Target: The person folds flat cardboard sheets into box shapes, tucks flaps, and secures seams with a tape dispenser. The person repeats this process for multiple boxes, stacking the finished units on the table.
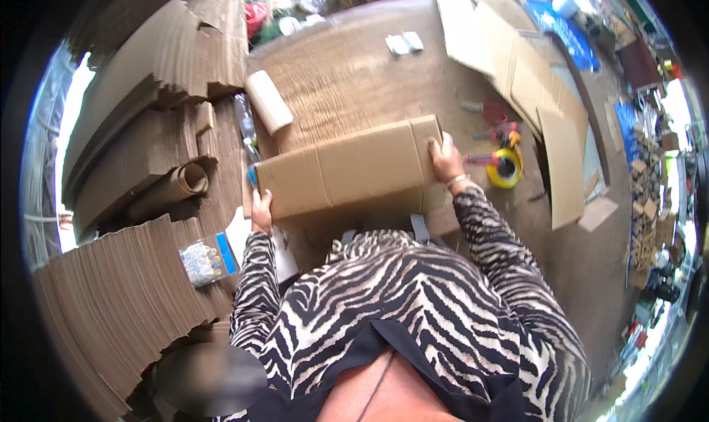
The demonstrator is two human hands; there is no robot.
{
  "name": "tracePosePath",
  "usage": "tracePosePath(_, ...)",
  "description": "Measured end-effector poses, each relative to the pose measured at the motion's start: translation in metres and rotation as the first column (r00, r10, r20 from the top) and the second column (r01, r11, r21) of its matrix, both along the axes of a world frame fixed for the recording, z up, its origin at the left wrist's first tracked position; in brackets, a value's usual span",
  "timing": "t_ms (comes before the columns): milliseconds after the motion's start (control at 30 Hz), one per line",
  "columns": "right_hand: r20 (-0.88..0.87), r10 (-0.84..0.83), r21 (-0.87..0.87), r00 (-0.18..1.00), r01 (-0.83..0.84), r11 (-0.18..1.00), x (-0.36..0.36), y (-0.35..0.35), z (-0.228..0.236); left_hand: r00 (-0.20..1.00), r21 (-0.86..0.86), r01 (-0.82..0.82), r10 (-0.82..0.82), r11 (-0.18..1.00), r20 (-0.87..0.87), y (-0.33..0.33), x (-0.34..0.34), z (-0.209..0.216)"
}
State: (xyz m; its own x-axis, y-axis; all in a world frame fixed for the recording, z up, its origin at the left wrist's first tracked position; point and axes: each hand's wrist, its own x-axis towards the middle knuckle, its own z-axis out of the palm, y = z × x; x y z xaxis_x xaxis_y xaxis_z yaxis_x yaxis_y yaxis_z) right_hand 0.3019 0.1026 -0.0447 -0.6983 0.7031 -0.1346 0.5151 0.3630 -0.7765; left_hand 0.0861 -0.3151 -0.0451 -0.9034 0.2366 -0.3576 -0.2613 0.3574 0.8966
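Between my two hands, in front of my body, is a long brown piece of creased cardboard (354, 163). Its left end is gripped by my left hand (261, 211), the thumb showing on the near face. At the far right end, my right hand (446, 160) holds the edge, thumb on the face and the other fingers mostly hidden behind it. A small blue patch (252, 175) shows at the cardboard's left corner. The right side sits a little higher in the picture than the left.
Tall stacks of flat cardboard (118, 289) fill the left. Beyond the held piece, a ribbed roll (269, 103) lies on the brown table (347, 60). A yellow tape roll (505, 168) lies near my right hand. Loose cardboard sheets (557, 163) lean at right, beside wood offcuts (644, 230).
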Motion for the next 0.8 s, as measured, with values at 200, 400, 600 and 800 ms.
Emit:
tracePosePath(200, -0.013, 0.023, 0.121, 1.000, -0.021, 0.992, -0.013, 0.018, -0.026, 0.993, 0.077, 0.036, -0.027, 0.996, -0.116, -0.025, -0.035, -0.068)
tracePosePath(400, 0.094, -0.009, -0.115, 0.995, 0.020, 0.993, 0.007, 0.015, 0.001, 1.000, 0.110, 0.001, 0.002, 0.994, -0.028, 0.003, -0.011, -0.039)
tracePosePath(600, 0.038, 0.019, 0.072, 0.999, -0.022, 0.997, 0.008, 0.018, 0.032, 0.993, 0.160, 0.101, -0.090, 0.982, -0.074, -0.011, -0.019, -0.033)
tracePosePath(800, -0.332, 0.021, -0.462, 0.943, -0.182, 0.868, 0.007, -0.012, 0.158, 0.974, 0.312, 0.180, -0.124, 0.933, -0.191, -0.020, -0.001, 0.096)
